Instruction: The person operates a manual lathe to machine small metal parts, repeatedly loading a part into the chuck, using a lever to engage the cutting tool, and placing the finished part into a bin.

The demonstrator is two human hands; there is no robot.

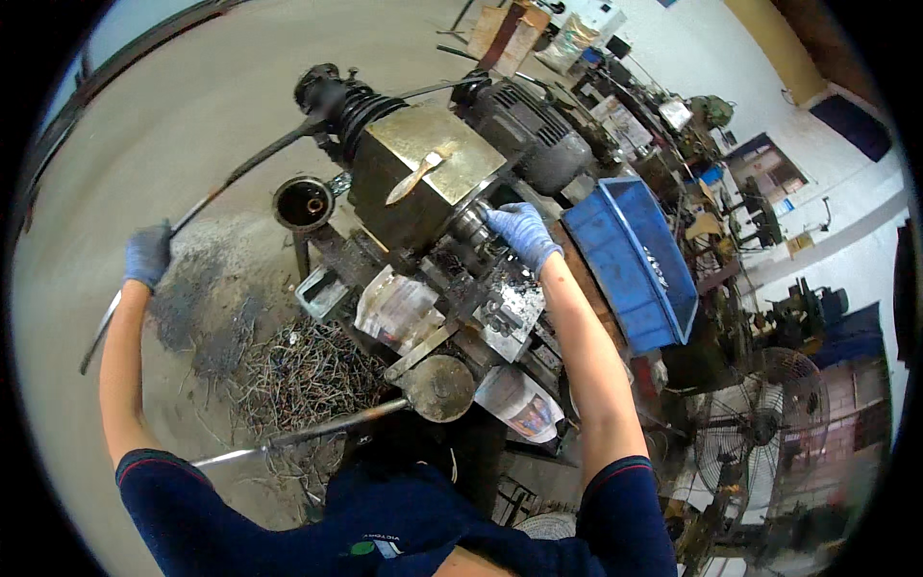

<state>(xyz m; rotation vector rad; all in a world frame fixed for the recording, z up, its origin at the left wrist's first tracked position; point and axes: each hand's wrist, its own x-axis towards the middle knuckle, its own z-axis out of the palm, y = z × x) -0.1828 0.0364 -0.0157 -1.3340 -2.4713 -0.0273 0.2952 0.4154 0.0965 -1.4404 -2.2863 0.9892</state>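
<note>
My left hand (147,253), in a blue-grey glove, is wrapped round a long metal lever (213,195) that runs up to the left end of a greasy lathe-like machine. My right hand (524,234), also gloved, is closed at the round steel spindle nose (471,225). Whatever its fingertips hold there is hidden. Behind the spindle stands the boxy metal headstock (423,144), with a paintbrush (415,179) lying on top. Below the right hand, the machine bed holds small metal pieces and a pale, chip-strewn plate (512,313).
A blue plastic bin (630,264) stands right of the machine, small parts inside. Tangled metal shavings (303,380) lie on the floor. A second lever with a round end (440,388) crosses in front of me. An electric motor (529,130) sits behind; a caged fan (760,428) stands at right.
</note>
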